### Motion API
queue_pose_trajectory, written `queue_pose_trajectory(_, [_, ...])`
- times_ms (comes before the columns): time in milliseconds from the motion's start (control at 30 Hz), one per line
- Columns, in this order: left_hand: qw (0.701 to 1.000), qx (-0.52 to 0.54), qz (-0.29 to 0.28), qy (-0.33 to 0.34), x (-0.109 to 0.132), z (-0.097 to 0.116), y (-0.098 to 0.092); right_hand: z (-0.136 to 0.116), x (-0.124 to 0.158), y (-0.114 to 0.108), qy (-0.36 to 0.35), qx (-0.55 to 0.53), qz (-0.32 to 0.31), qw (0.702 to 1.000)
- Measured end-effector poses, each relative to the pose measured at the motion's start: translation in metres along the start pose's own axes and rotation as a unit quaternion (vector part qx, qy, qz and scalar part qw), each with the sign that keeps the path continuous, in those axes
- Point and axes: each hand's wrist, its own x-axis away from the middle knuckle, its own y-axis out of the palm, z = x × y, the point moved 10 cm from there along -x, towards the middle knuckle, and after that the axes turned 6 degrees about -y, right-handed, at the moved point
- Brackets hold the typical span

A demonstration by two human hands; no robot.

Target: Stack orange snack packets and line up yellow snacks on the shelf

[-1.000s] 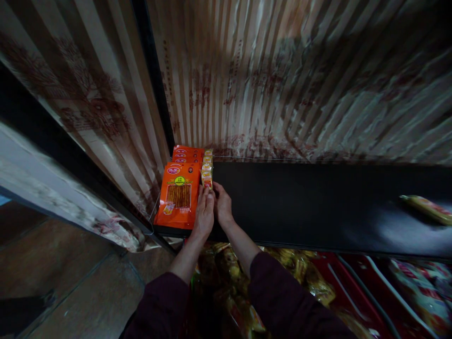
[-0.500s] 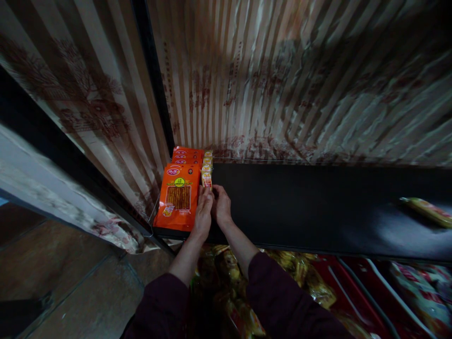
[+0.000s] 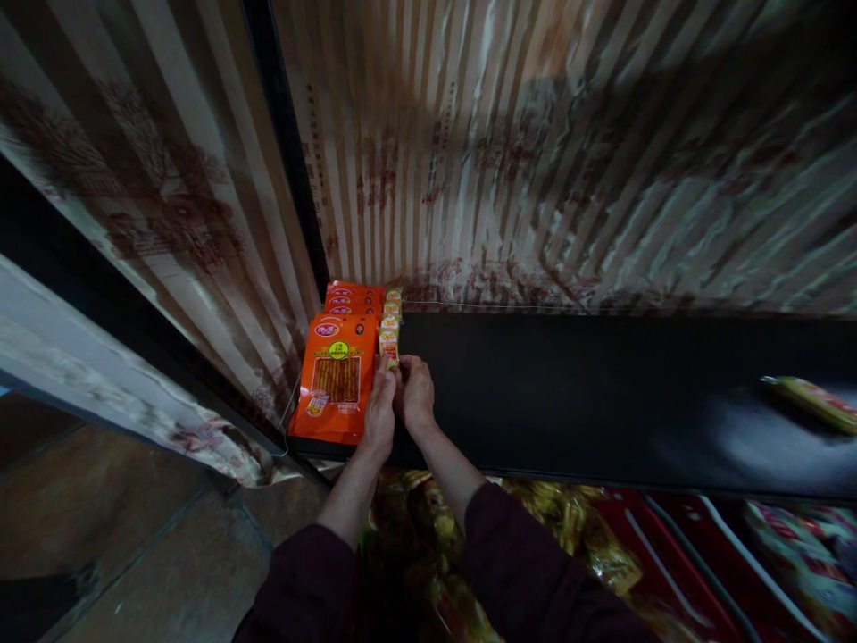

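Note:
A row of small yellow snack packets (image 3: 389, 332) runs front to back on the black shelf (image 3: 569, 393), right beside a row of orange snack bags (image 3: 336, 375). At the near end of the yellow row, my left hand (image 3: 378, 418) and my right hand (image 3: 416, 395) are close together, closed from either side on a small yellow packet (image 3: 393, 364). Only its top edge shows; fingers and palms cover the rest. The back of my left hand is close to the front orange bag.
One more yellow packet (image 3: 813, 402) lies flat far to the right on the shelf. A patterned striped sheet (image 3: 428, 161) hangs behind, and a black post (image 3: 287, 143) stands at the left corner. Below the shelf are shiny golden packages (image 3: 569, 527) and red bins (image 3: 643, 545).
Both hands have drawn slightly toward me, and a yellow edge now shows between the fingertips. More of the front of the yellow row is visible. The orange bags stay in place.

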Motion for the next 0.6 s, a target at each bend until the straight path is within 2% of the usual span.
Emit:
queue_pose_trajectory(333, [1.000, 0.005, -0.015, 0.000, 0.0016, 0.0044, 0.0073, 0.0016, -0.0028, 0.0020, 0.021, -0.003, -0.047, 0.999])
queue_pose_trajectory(600, [0.998, -0.058, -0.011, -0.001, 0.0036, 0.0035, 0.0084, 0.0004, -0.0052, 0.0048, 0.027, 0.036, -0.082, 0.996])
